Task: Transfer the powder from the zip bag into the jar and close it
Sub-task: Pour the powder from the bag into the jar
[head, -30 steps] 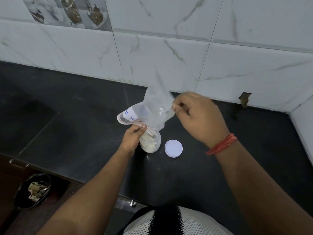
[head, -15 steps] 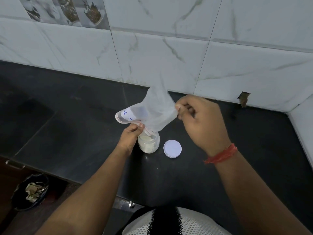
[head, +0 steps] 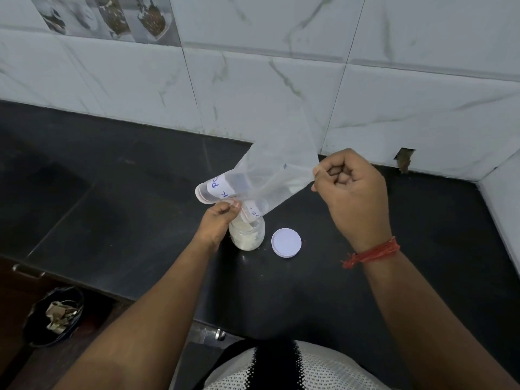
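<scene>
A clear zip bag (head: 270,175) with a white handwritten label is tipped mouth-down over a small glass jar (head: 247,235) of white powder on the black counter. My left hand (head: 218,220) pinches the bag's pink zip edge right at the jar's mouth. My right hand (head: 351,192) grips the bag's lifted bottom corner, up and to the right of the jar. The bag looks nearly empty. The round white lid (head: 286,242) lies flat on the counter just right of the jar.
A marble-tiled wall (head: 253,80) rises behind the black counter (head: 112,206), with a side wall (head: 503,198) at the right. Below the counter's front edge on the left stands a dark bin (head: 55,316) with scraps. A cabinet handle (head: 28,270) sticks out there.
My right hand has pulled the bag's bottom corner further right and up, stretching the bag out flatter. My left hand stays at the jar's mouth.
</scene>
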